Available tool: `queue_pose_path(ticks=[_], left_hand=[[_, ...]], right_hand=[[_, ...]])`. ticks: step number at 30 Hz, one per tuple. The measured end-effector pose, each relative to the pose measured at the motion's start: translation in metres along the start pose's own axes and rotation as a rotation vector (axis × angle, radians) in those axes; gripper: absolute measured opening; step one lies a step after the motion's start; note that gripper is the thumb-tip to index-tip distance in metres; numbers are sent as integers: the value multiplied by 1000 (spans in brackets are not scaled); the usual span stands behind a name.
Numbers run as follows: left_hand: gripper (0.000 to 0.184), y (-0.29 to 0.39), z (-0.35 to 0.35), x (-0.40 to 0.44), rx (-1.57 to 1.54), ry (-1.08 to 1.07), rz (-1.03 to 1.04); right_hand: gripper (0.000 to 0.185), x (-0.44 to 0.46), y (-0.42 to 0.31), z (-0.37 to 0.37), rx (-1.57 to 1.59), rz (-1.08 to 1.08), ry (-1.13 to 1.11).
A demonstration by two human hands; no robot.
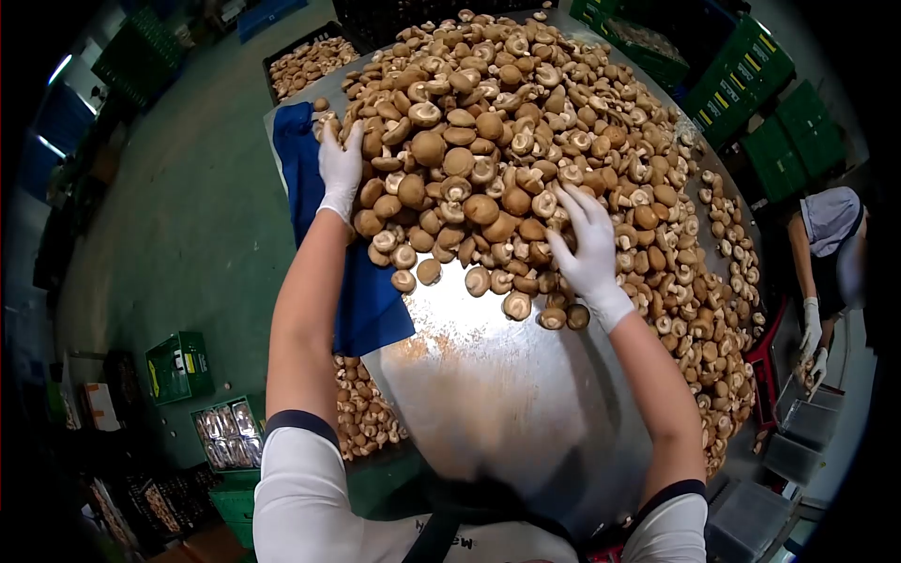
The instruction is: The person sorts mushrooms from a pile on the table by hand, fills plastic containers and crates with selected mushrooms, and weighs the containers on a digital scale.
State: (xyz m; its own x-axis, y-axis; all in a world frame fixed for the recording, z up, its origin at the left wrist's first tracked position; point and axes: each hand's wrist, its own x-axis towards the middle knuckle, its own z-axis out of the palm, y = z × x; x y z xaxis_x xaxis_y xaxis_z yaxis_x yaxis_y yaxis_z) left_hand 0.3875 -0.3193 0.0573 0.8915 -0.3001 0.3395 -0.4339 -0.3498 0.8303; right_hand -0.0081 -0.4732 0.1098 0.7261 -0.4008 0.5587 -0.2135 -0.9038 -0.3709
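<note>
A big heap of brown-capped shiitake mushrooms (458,163) covers the far part of a metal table (497,394). My left hand (341,169), in a white glove, lies against the heap's left edge with its fingers and thumb spread. Beneath that wrist, a blue cloth (368,296) drapes over the table's left side. My right hand (591,246), also gloved in white, rests on the front right of the heap, fingers apart and a little bent around mushrooms. Neither hand visibly grips a single mushroom. A few mushrooms lie loose at the heap's near edge.
At right, a co-worker's gloved hands (813,342) are over clear plastic bins (813,420). Green crates (741,80) are stacked at the far right. More mushrooms fill a black crate (269,86) behind the table. A green crate (178,368) stands on the floor at left.
</note>
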Motion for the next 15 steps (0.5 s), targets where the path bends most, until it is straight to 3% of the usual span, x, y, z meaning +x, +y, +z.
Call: queue_pose_path(ticks=[2,4,7,9,10,15], left_hand=[[79,9,28,3,-12,-39,-70],[71,22,41,0,27,-36,52],[56,38,62,-12,-51,-23,88],[53,53,62,-28,35,-45,114],[54,53,67,-30,-126,-107,98],[48,81,81,-74,-156,-88,151]], right_hand=[[62,25,-1,25,-28,-53,-25],[67,38,2,42,-117,-55,-95],[66,41,14,49,-191,3,-161],[65,42,17,42,-219,36,-213],[65,42,18,37,-240,71,-226],[56,33,40,8,-260,237,-237]])
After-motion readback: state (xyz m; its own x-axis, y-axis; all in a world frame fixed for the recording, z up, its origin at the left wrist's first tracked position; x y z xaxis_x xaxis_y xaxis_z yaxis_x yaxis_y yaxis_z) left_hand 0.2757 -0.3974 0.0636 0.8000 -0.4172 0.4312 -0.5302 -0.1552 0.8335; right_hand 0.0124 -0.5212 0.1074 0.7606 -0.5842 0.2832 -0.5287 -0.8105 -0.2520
